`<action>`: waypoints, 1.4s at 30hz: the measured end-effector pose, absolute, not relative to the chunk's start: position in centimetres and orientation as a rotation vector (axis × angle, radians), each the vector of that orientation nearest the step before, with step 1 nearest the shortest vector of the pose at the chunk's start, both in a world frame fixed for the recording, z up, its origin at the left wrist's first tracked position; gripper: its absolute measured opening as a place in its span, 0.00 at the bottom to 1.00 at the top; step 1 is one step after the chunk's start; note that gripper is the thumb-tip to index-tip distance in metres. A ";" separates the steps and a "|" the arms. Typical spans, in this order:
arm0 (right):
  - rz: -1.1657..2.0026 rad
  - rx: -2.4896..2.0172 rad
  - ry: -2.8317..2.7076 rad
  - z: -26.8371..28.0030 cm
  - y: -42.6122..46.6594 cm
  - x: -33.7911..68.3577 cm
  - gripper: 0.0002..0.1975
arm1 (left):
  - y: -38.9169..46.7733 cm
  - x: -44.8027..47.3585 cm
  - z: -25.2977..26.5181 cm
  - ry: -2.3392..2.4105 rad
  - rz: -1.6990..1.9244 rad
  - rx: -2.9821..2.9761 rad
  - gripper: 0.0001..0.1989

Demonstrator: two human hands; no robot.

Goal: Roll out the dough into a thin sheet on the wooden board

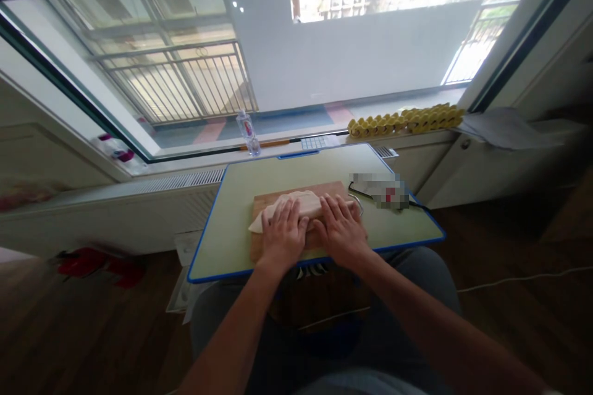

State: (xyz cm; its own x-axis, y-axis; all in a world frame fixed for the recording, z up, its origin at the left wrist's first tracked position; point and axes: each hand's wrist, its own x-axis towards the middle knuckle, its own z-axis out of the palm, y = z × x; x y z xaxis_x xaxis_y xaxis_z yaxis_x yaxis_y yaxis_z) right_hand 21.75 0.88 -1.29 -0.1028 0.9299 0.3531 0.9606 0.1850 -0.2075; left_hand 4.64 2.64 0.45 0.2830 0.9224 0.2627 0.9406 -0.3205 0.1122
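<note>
A pale, flattened piece of dough [257, 223] lies on a wooden cutting board [331, 189]. Across the dough runs a light wooden rolling pin [310, 204], much of it hidden under my hands. My left hand [285, 231] rests palm down over the pin and dough, its fingers stretched forward and slightly apart. To its right, my right hand [341, 228] lies flat over the right part of the pin, fingers extended and thumb pointing left. Neither hand is wrapped round the pin. A metal handle [356, 202] curves out at the board's right edge.
The board is on a small blue-edged table [222, 222] above my knees. A blurred-out object [380, 190] with a dark cord lies at its right. On the sill behind stand a plastic bottle [249, 133] and yellow egg trays [405, 121]. A radiator [185, 180] runs below the window.
</note>
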 end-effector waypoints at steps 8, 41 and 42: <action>-0.093 -1.731 -2.109 -2.4 -5.6 23.1 0.30 | -4.0 3.8 -0.7 -1.722 -0.452 -2.487 0.30; 0.024 -1.867 -2.036 0.5 5.9 22.8 0.29 | 7.5 4.6 2.2 -1.937 -0.224 -2.511 0.31; 0.023 -1.870 -2.032 0.7 6.2 22.7 0.28 | 7.7 4.6 2.3 -1.951 -0.215 -2.512 0.31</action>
